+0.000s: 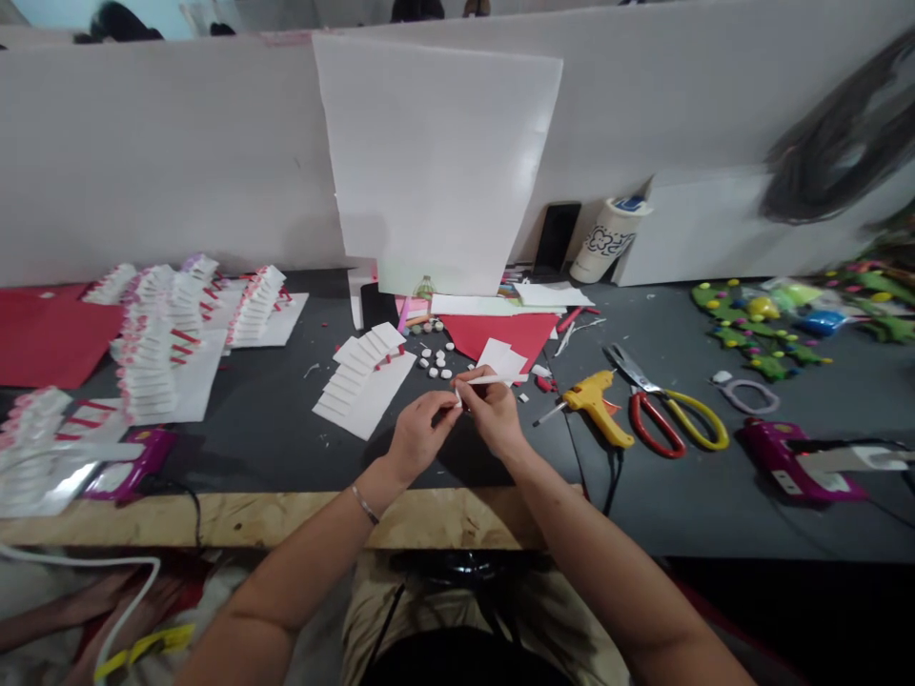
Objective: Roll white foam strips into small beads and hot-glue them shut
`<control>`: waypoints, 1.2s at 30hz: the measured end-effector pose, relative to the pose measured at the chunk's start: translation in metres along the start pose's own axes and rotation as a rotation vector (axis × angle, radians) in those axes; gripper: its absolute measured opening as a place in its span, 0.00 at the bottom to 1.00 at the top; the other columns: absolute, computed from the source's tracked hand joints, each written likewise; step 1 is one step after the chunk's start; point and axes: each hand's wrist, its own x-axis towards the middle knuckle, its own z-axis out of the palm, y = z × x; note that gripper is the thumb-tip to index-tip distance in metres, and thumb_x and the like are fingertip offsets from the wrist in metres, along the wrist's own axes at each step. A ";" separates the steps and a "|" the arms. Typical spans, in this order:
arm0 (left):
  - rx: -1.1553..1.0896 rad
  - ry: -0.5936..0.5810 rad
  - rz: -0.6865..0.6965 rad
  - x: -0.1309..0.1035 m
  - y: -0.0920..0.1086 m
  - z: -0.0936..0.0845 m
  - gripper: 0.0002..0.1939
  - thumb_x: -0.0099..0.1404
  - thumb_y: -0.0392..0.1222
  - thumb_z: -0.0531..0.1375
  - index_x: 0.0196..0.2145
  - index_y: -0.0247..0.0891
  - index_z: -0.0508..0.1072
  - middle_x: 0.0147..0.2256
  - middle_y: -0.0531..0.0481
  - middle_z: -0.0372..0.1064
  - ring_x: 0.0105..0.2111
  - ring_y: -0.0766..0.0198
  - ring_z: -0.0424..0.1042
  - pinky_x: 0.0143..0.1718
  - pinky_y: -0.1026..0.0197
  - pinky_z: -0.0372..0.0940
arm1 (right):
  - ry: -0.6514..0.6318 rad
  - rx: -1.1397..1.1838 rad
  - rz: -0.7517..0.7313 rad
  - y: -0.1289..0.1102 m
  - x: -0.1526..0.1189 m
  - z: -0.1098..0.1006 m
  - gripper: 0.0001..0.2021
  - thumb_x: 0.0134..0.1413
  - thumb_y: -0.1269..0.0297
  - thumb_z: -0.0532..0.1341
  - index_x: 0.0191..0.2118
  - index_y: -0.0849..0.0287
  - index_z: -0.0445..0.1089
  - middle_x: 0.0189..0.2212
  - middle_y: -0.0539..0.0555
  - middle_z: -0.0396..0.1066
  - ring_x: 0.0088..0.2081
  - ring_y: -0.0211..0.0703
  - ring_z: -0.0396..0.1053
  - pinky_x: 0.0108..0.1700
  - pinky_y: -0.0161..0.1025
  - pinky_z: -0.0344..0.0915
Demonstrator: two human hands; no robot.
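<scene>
Left hand (418,436) pinches a small white piece (458,397); right hand (495,412) pinches a slim white strip (511,379), likely card, both above the dark grey tabletop (272,429). Step, judged: fine two-handed fingertip work. Next move likely calls for steadiness.

Readable text: none I can make out from here | white cylindrical tumbler with blue on its lid (604,242): black flower-like outline beside curly marks, too blurred to read as letters
</scene>
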 end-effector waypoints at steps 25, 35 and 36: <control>-0.320 0.087 -0.165 0.002 0.009 0.007 0.08 0.64 0.46 0.65 0.34 0.39 0.78 0.34 0.48 0.77 0.35 0.62 0.75 0.40 0.61 0.69 | 0.151 -0.012 -0.203 0.000 -0.014 0.009 0.07 0.59 0.57 0.61 0.36 0.55 0.68 0.32 0.50 0.74 0.33 0.41 0.71 0.38 0.41 0.68; -0.430 0.110 -0.254 0.002 0.012 0.013 0.07 0.66 0.42 0.61 0.33 0.39 0.76 0.35 0.48 0.75 0.37 0.62 0.74 0.40 0.61 0.68 | 0.180 -0.113 -0.306 0.000 -0.019 0.011 0.04 0.64 0.62 0.55 0.37 0.54 0.63 0.32 0.50 0.70 0.36 0.42 0.71 0.42 0.43 0.67; -0.443 0.109 -0.266 0.001 0.013 0.013 0.07 0.66 0.42 0.60 0.33 0.39 0.76 0.35 0.48 0.75 0.37 0.62 0.73 0.41 0.61 0.68 | 0.202 -0.140 -0.337 0.001 -0.019 0.011 0.04 0.64 0.62 0.55 0.37 0.54 0.63 0.31 0.50 0.69 0.35 0.42 0.70 0.41 0.42 0.67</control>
